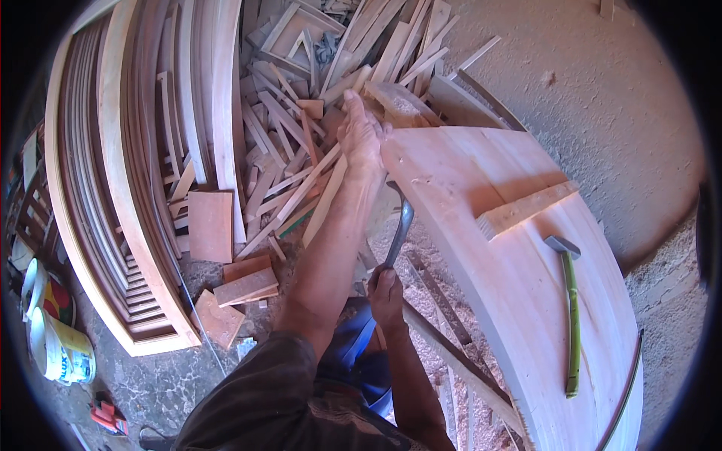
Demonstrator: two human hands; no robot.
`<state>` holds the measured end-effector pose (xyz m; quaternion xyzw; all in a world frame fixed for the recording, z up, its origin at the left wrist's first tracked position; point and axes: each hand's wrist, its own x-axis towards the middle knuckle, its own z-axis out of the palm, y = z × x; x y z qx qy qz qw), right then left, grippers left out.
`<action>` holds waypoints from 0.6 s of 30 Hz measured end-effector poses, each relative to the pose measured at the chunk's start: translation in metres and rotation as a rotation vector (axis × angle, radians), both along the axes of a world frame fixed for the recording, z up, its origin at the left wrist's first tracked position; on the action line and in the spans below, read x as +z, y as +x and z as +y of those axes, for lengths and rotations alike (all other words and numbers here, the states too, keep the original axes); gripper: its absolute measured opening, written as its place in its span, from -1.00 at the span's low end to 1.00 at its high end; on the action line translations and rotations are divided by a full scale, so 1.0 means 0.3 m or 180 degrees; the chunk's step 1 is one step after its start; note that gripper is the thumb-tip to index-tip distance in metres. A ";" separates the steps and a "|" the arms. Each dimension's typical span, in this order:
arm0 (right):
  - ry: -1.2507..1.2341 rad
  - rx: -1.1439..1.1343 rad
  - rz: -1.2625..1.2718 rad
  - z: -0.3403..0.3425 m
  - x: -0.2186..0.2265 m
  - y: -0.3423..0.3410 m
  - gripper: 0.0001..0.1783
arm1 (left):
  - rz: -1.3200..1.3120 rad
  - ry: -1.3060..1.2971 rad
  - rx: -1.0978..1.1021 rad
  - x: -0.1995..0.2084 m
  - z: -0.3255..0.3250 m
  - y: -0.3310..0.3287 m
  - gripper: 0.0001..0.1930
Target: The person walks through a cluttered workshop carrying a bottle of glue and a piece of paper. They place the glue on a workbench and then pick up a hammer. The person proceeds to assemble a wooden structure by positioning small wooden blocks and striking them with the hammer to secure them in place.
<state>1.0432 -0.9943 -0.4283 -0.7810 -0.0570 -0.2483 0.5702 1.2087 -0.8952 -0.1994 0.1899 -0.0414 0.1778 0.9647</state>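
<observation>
A wide pale wooden panel (496, 248) fills the right side, with a short wood strip (526, 210) lying across its upper part. My left hand (362, 131) reaches to the panel's far left corner and is closed on it; the undersides of the fingers are hidden. Below that corner, my right hand (386, 293) grips a steel pry bar (402, 229) whose bent end points up near the panel's left edge. A hammer (571, 323) with a green handle rests on the panel, out of both hands.
Wood offcuts (286, 128) are heaped beyond my left arm. Curved wooden frames (113, 150) stand at the left, near a white bucket (56, 349) and a red tool (107, 417). A thin dark strip (628, 391) lies along the panel's right edge. Sawdust (594, 68) covers the far floor.
</observation>
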 end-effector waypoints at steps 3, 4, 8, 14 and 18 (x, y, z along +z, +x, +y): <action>0.0229 0.0249 0.0353 0.003 0.015 -0.021 -0.38 | -0.0010 -0.0041 0.0005 0.022 -0.010 0.001 -0.45; 0.0175 0.0218 0.0341 0.007 0.025 -0.030 -0.38 | 0.0051 -0.0042 0.0037 0.024 -0.011 -0.001 -0.45; -0.0148 -0.0010 0.0072 0.015 0.070 -0.057 -0.37 | 0.0125 0.0131 0.0070 0.032 -0.013 0.000 -0.45; 0.0116 0.0067 0.0426 0.007 0.087 -0.098 -0.36 | 0.0077 0.0247 0.0002 0.023 -0.032 0.006 -0.43; 0.0273 0.0004 0.0691 -0.004 0.098 -0.136 -0.31 | 0.0081 0.0241 -0.0073 0.019 -0.080 0.009 -0.44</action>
